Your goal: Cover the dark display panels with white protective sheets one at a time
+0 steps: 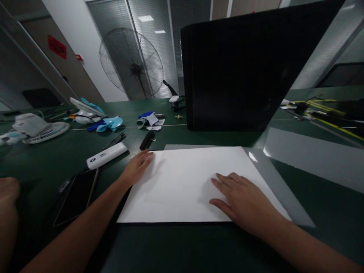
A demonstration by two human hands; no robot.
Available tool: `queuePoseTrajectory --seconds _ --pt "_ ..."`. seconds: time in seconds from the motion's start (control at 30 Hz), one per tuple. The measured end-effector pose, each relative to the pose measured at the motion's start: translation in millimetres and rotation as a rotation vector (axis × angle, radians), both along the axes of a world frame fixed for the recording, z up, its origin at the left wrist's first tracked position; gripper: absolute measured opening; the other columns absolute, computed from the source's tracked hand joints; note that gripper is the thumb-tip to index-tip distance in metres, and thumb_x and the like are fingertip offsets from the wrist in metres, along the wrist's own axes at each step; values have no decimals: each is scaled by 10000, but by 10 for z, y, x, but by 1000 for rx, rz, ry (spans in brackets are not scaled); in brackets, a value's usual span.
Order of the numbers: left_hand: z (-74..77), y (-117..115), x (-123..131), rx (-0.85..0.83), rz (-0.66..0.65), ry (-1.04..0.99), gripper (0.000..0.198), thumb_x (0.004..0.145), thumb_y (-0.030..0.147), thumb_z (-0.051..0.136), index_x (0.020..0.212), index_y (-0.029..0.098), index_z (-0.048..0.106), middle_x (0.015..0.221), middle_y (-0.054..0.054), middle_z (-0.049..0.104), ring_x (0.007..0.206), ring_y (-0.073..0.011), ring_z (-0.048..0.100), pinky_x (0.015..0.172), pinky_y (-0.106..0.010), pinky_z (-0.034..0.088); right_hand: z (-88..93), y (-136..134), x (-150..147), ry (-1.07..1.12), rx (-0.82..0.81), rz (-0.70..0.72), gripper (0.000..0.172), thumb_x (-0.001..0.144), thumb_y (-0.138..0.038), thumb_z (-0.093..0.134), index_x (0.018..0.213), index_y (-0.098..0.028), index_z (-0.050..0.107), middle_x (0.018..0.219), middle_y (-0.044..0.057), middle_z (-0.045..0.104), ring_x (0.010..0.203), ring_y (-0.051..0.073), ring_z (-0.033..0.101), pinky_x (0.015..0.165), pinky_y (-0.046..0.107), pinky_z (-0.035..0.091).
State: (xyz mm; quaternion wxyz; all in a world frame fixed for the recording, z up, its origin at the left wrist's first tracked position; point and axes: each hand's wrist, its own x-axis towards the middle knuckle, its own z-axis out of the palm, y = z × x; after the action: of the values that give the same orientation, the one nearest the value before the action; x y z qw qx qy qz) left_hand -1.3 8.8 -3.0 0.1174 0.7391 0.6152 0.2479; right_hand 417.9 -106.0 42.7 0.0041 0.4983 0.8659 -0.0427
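A large white sheet (182,185) that looks like paper or thin board lies flat on the green table in front of me. At its far left corner rests my left hand (138,166), fingers stretched over the edge. My right hand (240,195) is spread above the right half of the sheet, fingers apart, with a shadow beneath; I cannot tell if its fingertips touch. Under the sheet, a clear plastic film (281,185) sticks out along the right side and the far edge.
Left of the sheet are a black tablet or phone (76,195) and a white power bank (107,155). A big black box-like panel (241,72) stands behind the sheet. Another translucent sheet (313,157) lies right. Another person's hand (8,191) shows at the left edge.
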Motion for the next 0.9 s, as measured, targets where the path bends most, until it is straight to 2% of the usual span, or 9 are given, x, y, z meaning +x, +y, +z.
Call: queuePoseTrajectory --seconds 0.2,0.43,0.63,0.77,0.9 --pt "-18 -9 -19 -25 24 11 887 919 857 446 1429 168 674 1618 -165 550 1488 -353 530 1289 -476 342 87 -58 -108 50 -142 228 628 1084 -554 488 1632 -247 475 1699 82 320 1483 388 446 1201 705 399" --pt "-53 5 -65 -6 -27 61 829 905 743 569 1479 148 627 1633 -192 522 1522 -371 486 1290 -514 338 73 -36 -20 96 -162 302 579 1114 -528 426 1634 -276 475 1706 54 317 1509 345 425 1235 652 391" --pt "-55 -19 -104 -6 -71 39 674 978 625 519 1511 225 620 1685 -125 472 1554 -349 449 1293 -507 340 8 -14 23 173 -150 362 567 1105 -508 472 1622 -278 494 1693 67 342 1530 341 401 1261 634 364" --pt "-42 -39 -90 -24 -103 42 736 1003 694 450 1535 210 605 1712 -140 425 1576 -343 414 1302 -495 313 2 12 72 210 -158 354 576 1073 -504 561 1614 -318 500 1679 48 376 1526 320 416 1269 598 374" --pt "-32 -54 -62 -36 -106 53 845 972 797 429 1530 189 612 1696 -161 445 1573 -346 417 1313 -477 286 -19 9 102 254 -154 369 586 1054 -460 611 1613 -327 499 1676 44 386 1531 296 412 1286 559 361"
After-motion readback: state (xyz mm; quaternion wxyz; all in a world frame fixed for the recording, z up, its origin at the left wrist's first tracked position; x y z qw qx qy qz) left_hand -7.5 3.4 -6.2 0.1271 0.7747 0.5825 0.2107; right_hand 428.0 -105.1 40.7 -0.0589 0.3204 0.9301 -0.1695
